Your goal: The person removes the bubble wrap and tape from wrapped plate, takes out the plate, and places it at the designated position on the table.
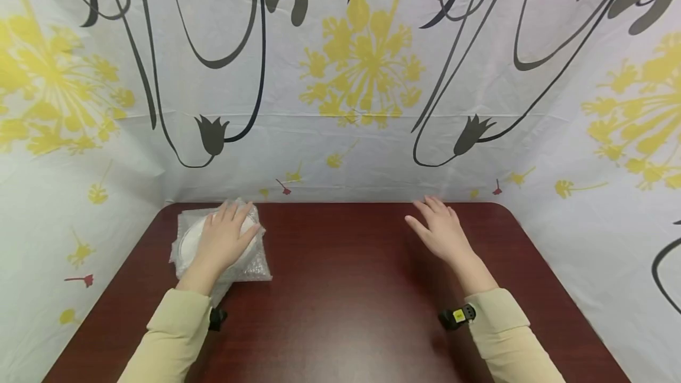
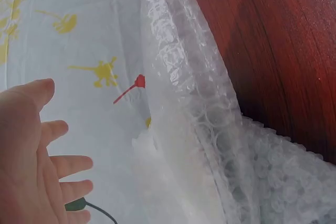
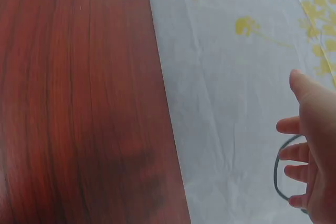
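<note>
At the far left of the table lies bubble wrap (image 1: 259,266) around a flat, round white thing (image 1: 190,245), whose kind I cannot tell. Above it hovers my left hand (image 1: 224,240), fingers spread, covering part of it in the head view. In the left wrist view, that hand (image 2: 29,166) stands apart from the crinkled, clear bubble wrap (image 2: 210,114). My right hand (image 1: 443,234) is held over the far right of the table with nothing in it. Its fingers look slightly bent in the right wrist view, where the hand (image 3: 317,145) shows at the right edge.
The dark red wooden table (image 1: 335,288) has rounded far corners. A white cloth (image 1: 298,152) with grey, yellow and red plant prints hangs behind it and along both sides. A black strap with a small device (image 1: 459,315) sits at my right wrist.
</note>
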`<state>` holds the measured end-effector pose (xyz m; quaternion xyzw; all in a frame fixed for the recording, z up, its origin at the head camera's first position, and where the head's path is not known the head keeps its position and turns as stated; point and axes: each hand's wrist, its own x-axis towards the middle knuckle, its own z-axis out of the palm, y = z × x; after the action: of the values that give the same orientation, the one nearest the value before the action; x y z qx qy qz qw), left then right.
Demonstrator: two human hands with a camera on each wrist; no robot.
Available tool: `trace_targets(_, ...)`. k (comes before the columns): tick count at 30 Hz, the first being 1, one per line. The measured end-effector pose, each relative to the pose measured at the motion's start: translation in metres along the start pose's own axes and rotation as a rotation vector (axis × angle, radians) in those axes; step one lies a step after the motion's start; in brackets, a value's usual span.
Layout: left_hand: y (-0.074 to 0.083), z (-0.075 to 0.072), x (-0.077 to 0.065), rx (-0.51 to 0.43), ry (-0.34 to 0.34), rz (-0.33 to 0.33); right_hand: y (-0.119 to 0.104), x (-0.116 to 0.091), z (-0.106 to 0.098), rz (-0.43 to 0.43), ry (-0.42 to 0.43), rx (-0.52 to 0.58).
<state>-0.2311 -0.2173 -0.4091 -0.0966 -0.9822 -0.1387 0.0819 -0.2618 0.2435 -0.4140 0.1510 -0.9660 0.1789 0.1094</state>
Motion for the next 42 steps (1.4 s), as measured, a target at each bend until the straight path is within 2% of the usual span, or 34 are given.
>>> trace_targets(4, -0.004, -0.004, -0.006, -0.007, 0.06, 0.004, -0.015, 0.001, 0.004, -0.021, 0.053, 0.071)
trace_targets(9, -0.014, -0.009, -0.012, -0.034, 0.12, -0.014, -0.035, 0.002, 0.008, -0.007, 0.061, 0.189)
trace_targets(16, -0.025, -0.02, -0.024, -0.118, 0.101, -0.109, -0.064, 0.003, 0.015, 0.005, 0.078, 0.307)
trace_targets(22, -0.035, -0.024, -0.034, -0.121, 0.166, -0.165, -0.085, 0.007, 0.025, -0.012, 0.14, 0.378)
trace_targets(26, -0.041, -0.026, -0.04, -0.148, 0.184, -0.192, -0.096, 0.009, 0.033, -0.011, 0.169, 0.452)
trace_targets(33, -0.049, -0.025, -0.049, -0.173, 0.238, -0.233, -0.113, 0.011, 0.044, 0.019, 0.14, 0.598)
trace_targets(42, -0.059, -0.023, -0.061, -0.25, 0.309, -0.33, -0.128, 0.015, 0.056, 0.058, 0.114, 0.679)
